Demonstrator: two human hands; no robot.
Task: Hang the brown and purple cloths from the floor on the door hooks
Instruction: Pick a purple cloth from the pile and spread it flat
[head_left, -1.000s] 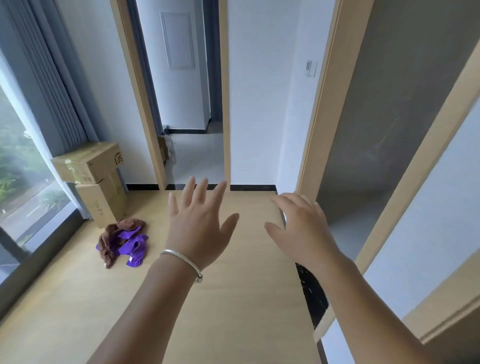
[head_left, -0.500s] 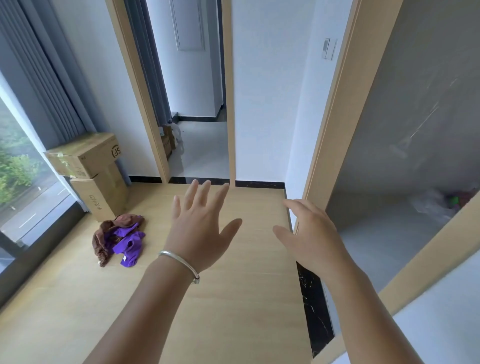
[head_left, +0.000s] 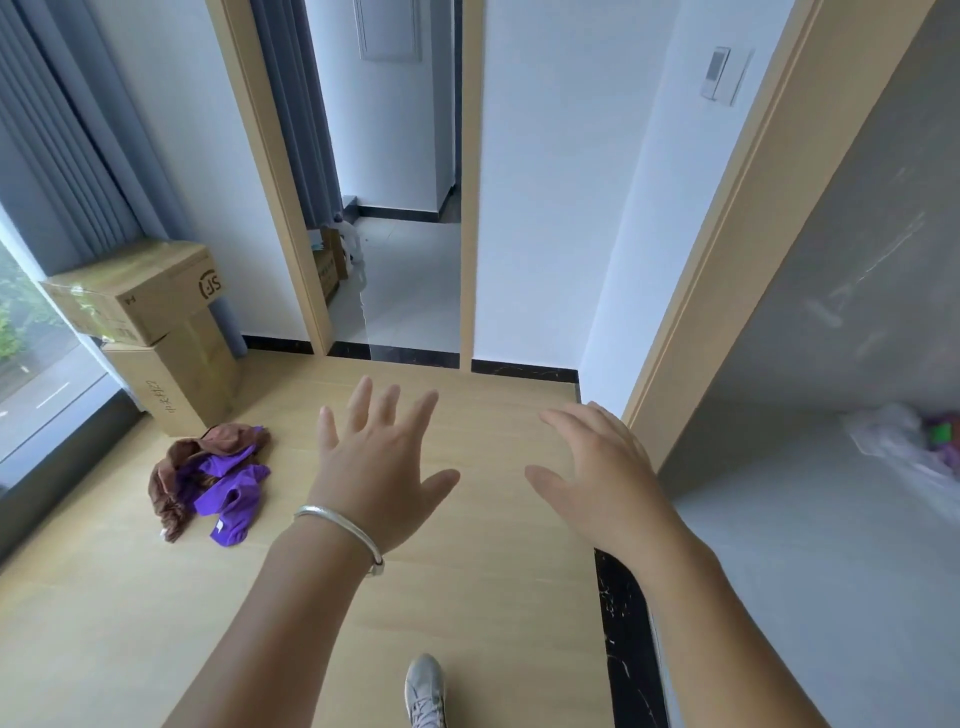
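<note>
A brown cloth (head_left: 171, 480) and a purple cloth (head_left: 234, 499) lie bunched together on the wooden floor at the left, in front of the boxes. My left hand (head_left: 379, 467), with a silver bangle on the wrist, is stretched out in mid-air with its fingers spread, to the right of the cloths and well apart from them. Beside it, my right hand (head_left: 602, 483) is held out flat, fingers straight, and holds nothing. No door hooks show in this view.
Two stacked cardboard boxes (head_left: 156, 332) stand by the window and grey curtain (head_left: 67, 145). A doorway (head_left: 400, 260) opens straight ahead onto a tiled hall. A wooden door frame (head_left: 727, 249) and a grey room lie to the right. My shoe (head_left: 426, 686) is at the bottom.
The view has moved forward and tilted down; the cloths and boxes look nearer, and my shoe has come into view. Both hands stay outstretched and hold nothing.
</note>
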